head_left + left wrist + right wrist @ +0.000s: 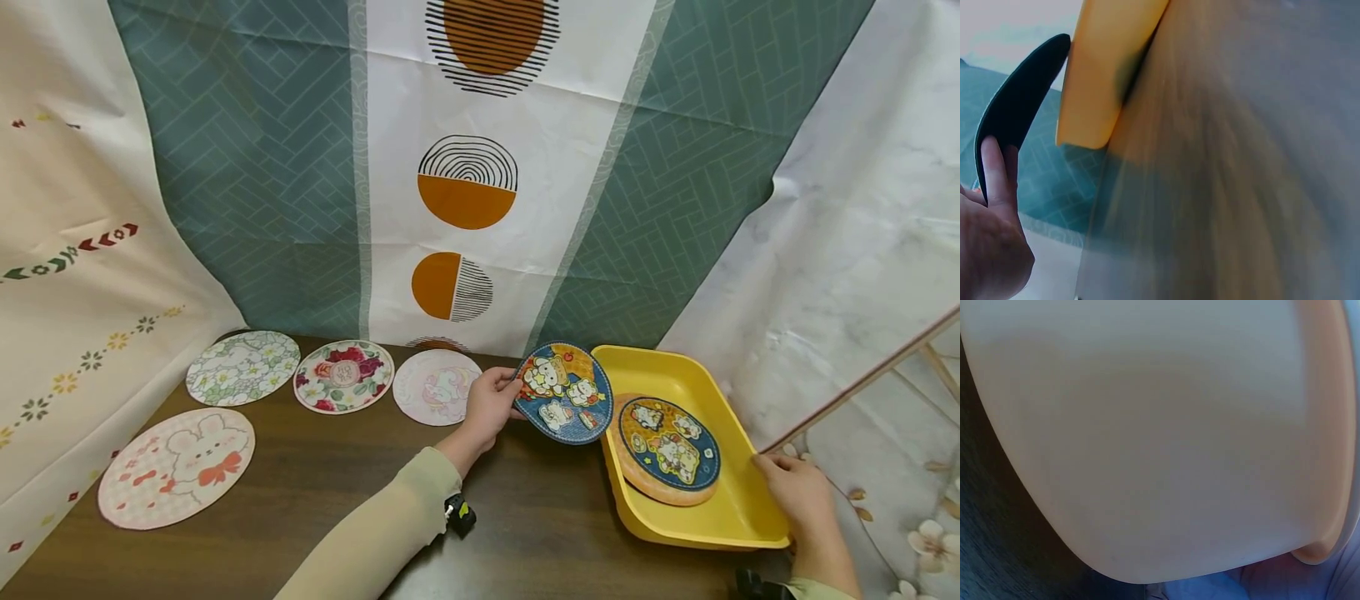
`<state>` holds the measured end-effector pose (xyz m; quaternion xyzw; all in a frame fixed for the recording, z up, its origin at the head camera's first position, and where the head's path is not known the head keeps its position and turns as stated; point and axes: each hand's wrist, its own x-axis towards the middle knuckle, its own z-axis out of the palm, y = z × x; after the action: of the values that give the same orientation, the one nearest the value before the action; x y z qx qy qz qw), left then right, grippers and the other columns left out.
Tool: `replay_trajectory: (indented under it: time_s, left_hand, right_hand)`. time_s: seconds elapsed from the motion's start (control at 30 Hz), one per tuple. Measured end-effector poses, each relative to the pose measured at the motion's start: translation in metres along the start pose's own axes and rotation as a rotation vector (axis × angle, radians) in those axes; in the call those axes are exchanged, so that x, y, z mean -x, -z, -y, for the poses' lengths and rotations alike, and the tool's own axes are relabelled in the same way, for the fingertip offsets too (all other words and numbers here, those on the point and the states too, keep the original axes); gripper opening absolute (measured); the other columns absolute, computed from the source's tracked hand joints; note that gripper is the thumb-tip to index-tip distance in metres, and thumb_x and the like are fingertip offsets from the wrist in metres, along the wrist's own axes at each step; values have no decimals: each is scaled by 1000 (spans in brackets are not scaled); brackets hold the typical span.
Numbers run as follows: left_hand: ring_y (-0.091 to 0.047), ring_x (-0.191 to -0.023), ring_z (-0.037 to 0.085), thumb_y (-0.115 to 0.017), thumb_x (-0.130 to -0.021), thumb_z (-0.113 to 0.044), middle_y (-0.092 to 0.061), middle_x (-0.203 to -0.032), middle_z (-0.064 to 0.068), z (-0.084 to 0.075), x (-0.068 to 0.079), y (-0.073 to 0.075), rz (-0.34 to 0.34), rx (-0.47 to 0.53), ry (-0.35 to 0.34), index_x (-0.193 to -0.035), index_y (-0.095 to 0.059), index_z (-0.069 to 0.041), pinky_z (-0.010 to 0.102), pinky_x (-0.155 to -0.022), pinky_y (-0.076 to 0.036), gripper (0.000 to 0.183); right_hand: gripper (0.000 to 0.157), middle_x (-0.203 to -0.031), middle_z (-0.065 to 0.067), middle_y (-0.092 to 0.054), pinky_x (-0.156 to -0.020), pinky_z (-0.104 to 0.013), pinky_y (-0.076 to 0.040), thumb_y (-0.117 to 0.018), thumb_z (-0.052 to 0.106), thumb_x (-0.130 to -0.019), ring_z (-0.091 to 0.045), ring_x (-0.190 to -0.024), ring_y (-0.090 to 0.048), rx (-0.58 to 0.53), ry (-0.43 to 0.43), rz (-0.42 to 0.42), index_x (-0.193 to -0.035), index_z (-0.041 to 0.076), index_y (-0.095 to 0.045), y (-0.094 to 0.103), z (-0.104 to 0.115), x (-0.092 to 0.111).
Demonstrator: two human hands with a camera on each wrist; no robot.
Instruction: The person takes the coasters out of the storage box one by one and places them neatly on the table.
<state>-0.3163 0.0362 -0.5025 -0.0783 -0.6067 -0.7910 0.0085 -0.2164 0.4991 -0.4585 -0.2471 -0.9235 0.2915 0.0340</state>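
My left hand [491, 407] pinches the left edge of a round blue mat [564, 393] with cartoon animals, held tilted above the table beside the yellow bin. From the left wrist view the dark underside of that mat [1019, 94] shows, with fingers [996, 169] flat against it. At the right, my right hand [804, 498] grips the rim of the yellow bin [731, 442]. Inside the bin a similar blue mat [669, 446] lies on top of an orange-brown one [652, 486]. The right wrist view is filled by the bin's outer wall [1160, 469].
On the dark wooden table [315, 500] lie a rabbit mat [177, 468], a green flowered mat [242, 367], a rose mat [343, 377] and a pale pink unicorn mat [431, 387]. Patterned cloth [300, 183] hangs behind. A thin wooden bar [862, 396] slants at the right.
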Motion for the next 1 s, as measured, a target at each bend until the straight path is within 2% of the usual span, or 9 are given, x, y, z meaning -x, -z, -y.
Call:
replay_trajectory:
  time_s: [0.13,0.33,0.53,0.7,0.83,1.0]
  left_hand:
    - [-77,-76,21,-63,-113,-6,-76,-112,25,-3,4,16,-4,-14,5,-135,-67,10,39,-65,-67,27]
    - [-76,-74,19,-62,-113,-4,-75,-111,27,-10,9,46,-19,-34,13,-135,-66,12,40,-65,-67,28]
    - [-75,-70,18,-62,-112,-2,-77,-108,27,-18,16,74,-29,-35,40,-133,-66,14,37,-63,-66,26]
    - [-75,-69,18,-63,-112,-2,-78,-107,23,-27,21,90,-40,-42,66,-132,-68,12,41,-65,-67,25]
    - [-76,-69,18,-65,-112,-3,-79,-107,21,-33,26,101,-50,-67,88,-132,-68,12,37,-64,-67,26]
    - [-76,-72,17,-67,-111,-6,-78,-106,21,-40,32,117,-82,-105,125,-134,-68,11,32,-62,-65,28]
  right_hand:
    - [64,-136,-44,-56,-91,-60,-57,-53,37,-114,-51,-110,-60,-6,-8,0,-137,-22,-60,-1,1,0]
    - [64,-136,-43,-56,-84,-53,-60,-53,38,-115,-49,-109,-60,-15,-25,9,-138,-21,-59,-2,3,-1]
    - [63,-135,-43,-56,-86,-55,-59,-53,37,-115,-49,-110,-60,-5,-18,5,-136,-21,-60,-1,5,-3]
    - [64,-135,-43,-56,-85,-53,-60,-52,38,-115,-49,-109,-60,-14,-28,18,-138,-21,-59,-1,3,-4]
    - [64,-135,-43,-56,-83,-52,-61,-52,38,-115,-48,-108,-61,-15,-26,21,-138,-22,-59,-1,1,-5]
    - [64,-136,-45,-55,-91,-60,-59,-52,38,-115,-51,-110,-61,-18,-15,24,-138,-22,-58,-2,-2,-3]
